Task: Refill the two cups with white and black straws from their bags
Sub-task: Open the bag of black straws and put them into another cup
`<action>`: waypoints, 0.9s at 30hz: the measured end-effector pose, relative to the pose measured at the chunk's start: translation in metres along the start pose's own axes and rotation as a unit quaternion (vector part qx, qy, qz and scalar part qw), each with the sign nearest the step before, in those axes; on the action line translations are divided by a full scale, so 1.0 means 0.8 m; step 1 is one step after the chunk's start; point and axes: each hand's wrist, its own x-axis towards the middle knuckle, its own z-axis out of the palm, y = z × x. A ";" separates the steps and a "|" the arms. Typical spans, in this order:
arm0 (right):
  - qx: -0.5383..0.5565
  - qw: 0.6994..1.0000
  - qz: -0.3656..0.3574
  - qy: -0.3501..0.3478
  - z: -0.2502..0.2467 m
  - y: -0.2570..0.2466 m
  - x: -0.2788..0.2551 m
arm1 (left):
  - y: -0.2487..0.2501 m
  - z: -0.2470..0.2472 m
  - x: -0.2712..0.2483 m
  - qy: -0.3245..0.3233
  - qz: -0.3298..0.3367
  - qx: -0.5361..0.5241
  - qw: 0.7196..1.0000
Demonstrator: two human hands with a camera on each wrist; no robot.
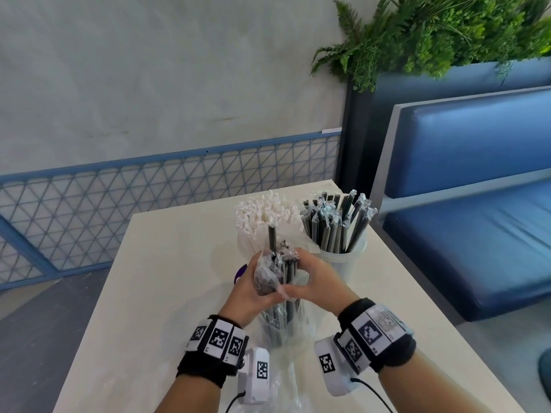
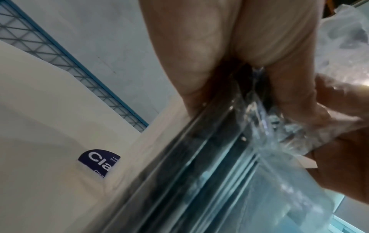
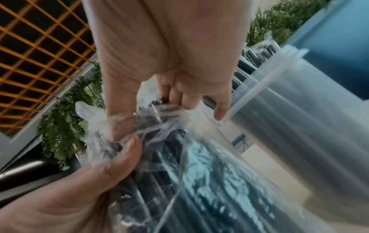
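A clear plastic bag of black straws (image 1: 278,311) stands on the cream table (image 1: 167,293) in front of me. My left hand (image 1: 253,289) grips its upper part from the left. My right hand (image 1: 310,283) grips the bag's mouth from the right, thumb and fingers curled round the gathered plastic (image 3: 127,132) and straw tops. One black straw (image 1: 272,238) sticks up above the hands. Behind stand two clear cups: the left cup (image 1: 247,245) is full of white wrapped straws (image 1: 262,211), the right cup (image 1: 343,260) holds black wrapped straws (image 1: 337,222). The right cup's wall (image 3: 295,100) is close beside my right fingers.
A dark blue round label (image 2: 99,162) lies on the table left of the bag. A blue padded bench (image 1: 465,222) runs along the table's right side, with green plants (image 1: 447,31) above it. A blue mesh railing (image 1: 149,186) stands behind the table.
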 end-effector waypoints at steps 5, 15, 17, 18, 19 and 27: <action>0.097 0.995 0.026 0.022 0.017 0.007 0.003 | -0.004 0.001 -0.001 -0.022 -0.020 -0.009 1.000; 0.154 0.983 0.045 0.093 0.027 -0.002 0.002 | -0.009 0.000 0.000 0.014 -0.018 0.024 0.999; 0.183 0.974 0.050 0.122 0.022 -0.008 0.003 | -0.008 0.003 0.000 0.018 -0.015 0.006 1.000; 0.201 0.970 0.044 0.129 0.018 -0.013 0.004 | -0.008 0.004 0.000 0.019 -0.013 -0.001 1.000; 0.219 0.966 0.035 0.133 0.012 -0.019 0.004 | -0.007 0.004 0.001 0.023 -0.011 -0.004 1.000; 0.264 0.955 0.003 0.134 -0.008 -0.032 0.004 | -0.009 0.004 0.004 0.058 -0.016 -0.002 0.998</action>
